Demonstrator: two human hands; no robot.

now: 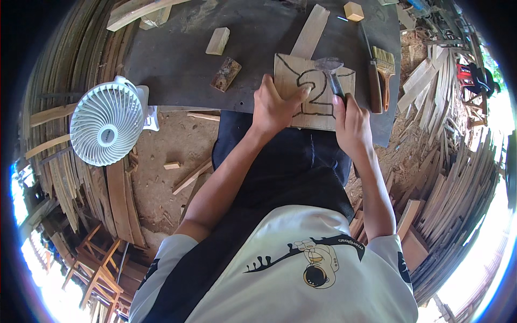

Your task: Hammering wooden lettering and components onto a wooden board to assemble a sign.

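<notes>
A square pale wooden board with thick black drawn lines lies at the near edge of the dark table. My left hand grips its left side, thumb laid over the top face and the other fingers partly hidden. In my right hand is a hammer, held by its dark handle. The grey hammer head is over the far right part of the board; I cannot tell whether it touches. A flat wooden strip extends away from the board's far edge.
On the dark table, small wood blocks lie to the left. A paintbrush and a long wooden-handled tool are at the right edge. A white fan stands at the left edge. Stacked planks line both sides.
</notes>
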